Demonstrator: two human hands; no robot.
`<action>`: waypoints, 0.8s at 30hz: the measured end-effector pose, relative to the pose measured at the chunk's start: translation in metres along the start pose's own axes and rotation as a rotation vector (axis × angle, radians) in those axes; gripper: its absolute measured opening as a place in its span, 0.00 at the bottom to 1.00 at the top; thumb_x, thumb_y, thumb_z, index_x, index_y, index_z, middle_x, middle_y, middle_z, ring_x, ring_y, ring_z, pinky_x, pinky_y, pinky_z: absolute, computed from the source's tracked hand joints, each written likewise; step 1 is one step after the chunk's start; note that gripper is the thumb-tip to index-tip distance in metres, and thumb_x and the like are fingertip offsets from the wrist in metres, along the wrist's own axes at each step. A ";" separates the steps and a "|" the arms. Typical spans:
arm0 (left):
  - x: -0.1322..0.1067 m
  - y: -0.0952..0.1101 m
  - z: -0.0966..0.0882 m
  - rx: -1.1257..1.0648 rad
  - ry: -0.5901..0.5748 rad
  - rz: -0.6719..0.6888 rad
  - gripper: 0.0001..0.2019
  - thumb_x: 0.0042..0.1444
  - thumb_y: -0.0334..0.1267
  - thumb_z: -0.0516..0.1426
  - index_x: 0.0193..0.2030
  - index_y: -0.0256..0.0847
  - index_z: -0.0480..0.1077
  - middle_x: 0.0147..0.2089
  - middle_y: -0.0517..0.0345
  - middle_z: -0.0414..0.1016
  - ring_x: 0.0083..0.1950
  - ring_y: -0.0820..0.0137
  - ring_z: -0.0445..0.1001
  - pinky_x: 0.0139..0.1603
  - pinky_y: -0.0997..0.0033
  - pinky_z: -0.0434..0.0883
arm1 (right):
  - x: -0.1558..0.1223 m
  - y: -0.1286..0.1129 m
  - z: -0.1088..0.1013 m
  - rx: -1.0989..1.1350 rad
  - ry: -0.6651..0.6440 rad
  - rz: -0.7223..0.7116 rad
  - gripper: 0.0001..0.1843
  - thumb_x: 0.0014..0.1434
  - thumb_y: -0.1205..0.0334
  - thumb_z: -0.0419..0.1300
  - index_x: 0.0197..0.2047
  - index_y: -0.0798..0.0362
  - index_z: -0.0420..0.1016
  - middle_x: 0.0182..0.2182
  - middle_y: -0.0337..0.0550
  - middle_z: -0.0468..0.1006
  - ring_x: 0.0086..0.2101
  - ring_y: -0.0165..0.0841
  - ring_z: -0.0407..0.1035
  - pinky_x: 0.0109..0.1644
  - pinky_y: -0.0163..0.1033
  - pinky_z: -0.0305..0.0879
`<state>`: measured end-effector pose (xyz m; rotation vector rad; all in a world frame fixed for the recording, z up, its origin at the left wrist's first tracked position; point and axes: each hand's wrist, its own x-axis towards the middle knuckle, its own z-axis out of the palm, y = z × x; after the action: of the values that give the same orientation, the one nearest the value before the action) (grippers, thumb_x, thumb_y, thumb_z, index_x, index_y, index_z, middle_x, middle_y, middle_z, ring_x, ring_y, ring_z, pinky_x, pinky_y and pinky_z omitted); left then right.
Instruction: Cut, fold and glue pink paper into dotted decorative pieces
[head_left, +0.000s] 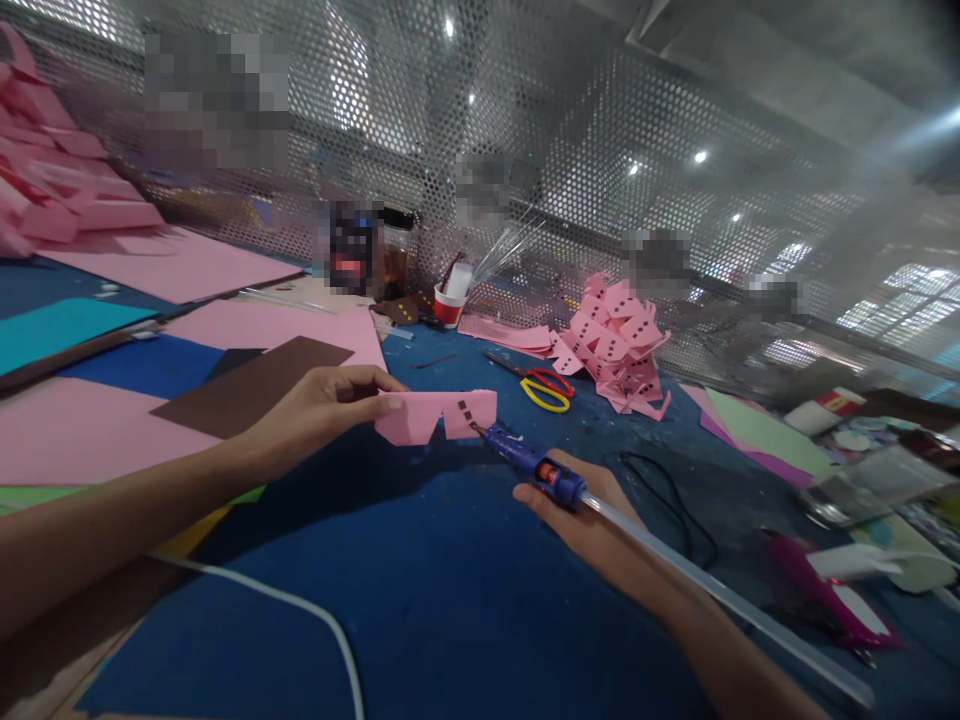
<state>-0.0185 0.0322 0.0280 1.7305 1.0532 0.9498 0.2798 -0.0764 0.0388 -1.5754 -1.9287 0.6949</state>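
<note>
My left hand (319, 405) pinches the left end of a pink foam cutout (435, 413) that has small brown squares on it, holding it above the blue table (420, 590). My right hand (589, 515) grips a blue hot glue gun (532, 465) with a long clear glue stick (712, 590) trailing out the back. The gun's nozzle touches the lower right edge of the pink cutout.
Red and yellow scissors (547, 388) lie beyond the cutout. A heap of pink cut pieces (619, 345) sits at the back, with a red cup (450, 303) beside it. Pink, brown, blue and teal foam sheets (225, 370) cover the left. A white cable (300, 610) and a black cord (675, 500) cross the table.
</note>
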 end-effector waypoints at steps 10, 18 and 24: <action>-0.001 0.003 0.000 -0.021 -0.009 -0.019 0.14 0.57 0.47 0.60 0.41 0.38 0.76 0.41 0.56 0.78 0.42 0.67 0.72 0.43 0.71 0.66 | -0.001 0.002 -0.001 -0.023 0.009 -0.019 0.20 0.62 0.45 0.58 0.29 0.51 0.61 0.23 0.31 0.60 0.25 0.25 0.54 0.26 0.31 0.51; -0.002 0.003 0.001 -0.026 -0.018 -0.024 0.14 0.56 0.47 0.61 0.40 0.38 0.76 0.43 0.56 0.77 0.43 0.68 0.72 0.44 0.70 0.64 | -0.001 0.000 0.001 -0.012 -0.002 -0.027 0.20 0.61 0.46 0.59 0.28 0.51 0.59 0.23 0.31 0.60 0.24 0.25 0.54 0.26 0.30 0.51; -0.002 0.003 0.001 -0.008 -0.020 -0.023 0.14 0.56 0.48 0.60 0.41 0.38 0.76 0.44 0.55 0.77 0.44 0.67 0.72 0.44 0.69 0.64 | -0.001 0.001 0.001 -0.019 -0.002 -0.027 0.20 0.62 0.46 0.59 0.29 0.51 0.60 0.23 0.31 0.60 0.24 0.25 0.54 0.25 0.30 0.51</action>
<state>-0.0176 0.0294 0.0306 1.7144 1.0531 0.9190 0.2794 -0.0774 0.0372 -1.5583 -1.9598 0.6684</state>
